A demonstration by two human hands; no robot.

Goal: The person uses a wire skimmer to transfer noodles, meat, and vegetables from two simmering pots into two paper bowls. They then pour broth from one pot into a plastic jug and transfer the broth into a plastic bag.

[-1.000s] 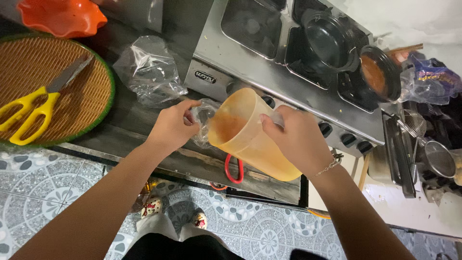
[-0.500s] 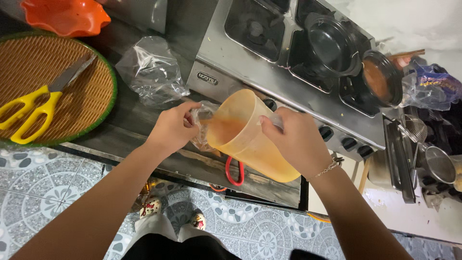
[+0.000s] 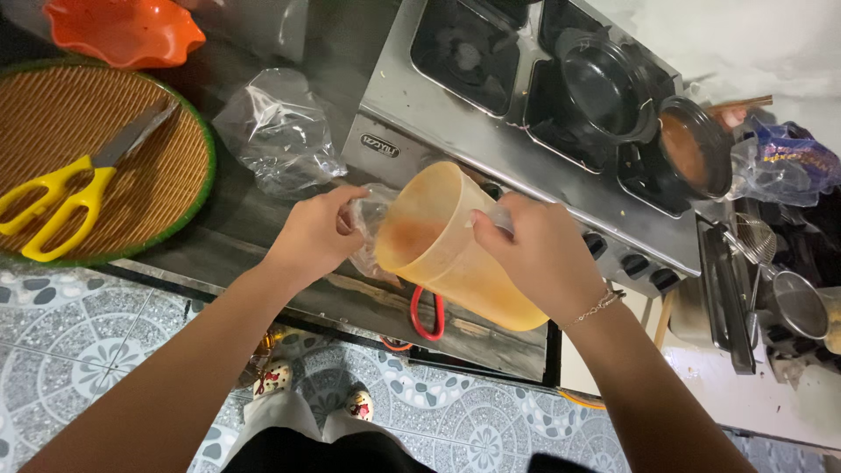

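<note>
Tilted orange jug (image 3: pixel 455 254) is gripped by right hand (image 3: pixel 534 254); thin clear bag (image 3: pixel 372 229) is pinched in left hand (image 3: pixel 317 232) fingers at its rim. A spill over the table (image 3: pixel 263 236) edge is risked if the bag slips.

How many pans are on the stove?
2: a black pan on a back burner, and a smaller pan with orange-brown sauce to its right. The view's top edge cuts the stove off, so others may be hidden.

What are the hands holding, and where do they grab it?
Both hands hold a clear plastic bag stretched around an orange jug. The left hand pinches the bag's edge at the jug's left rim; the right hand grips the bag's edge at the right rim.
</note>
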